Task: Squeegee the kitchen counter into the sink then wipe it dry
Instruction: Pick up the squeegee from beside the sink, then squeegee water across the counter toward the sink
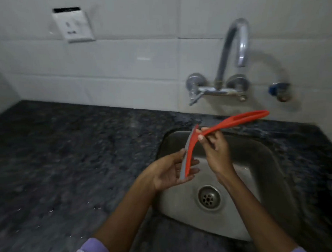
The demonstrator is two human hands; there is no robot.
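Pinched at the handle neck by the right hand (214, 152), cradled at the blade's lower end in the left hand's (170, 172) half-open palm: red plastic squeegee with grey rubber blade (191, 153), held above the stainless steel sink (258, 160). Dark speckled granite counter (77, 158) off to the left, blade edge already facing it. Blade running near-far, handle trailing up and right toward the wall. Left hand nearer the counter; right hand likely better placed to drive the pull.
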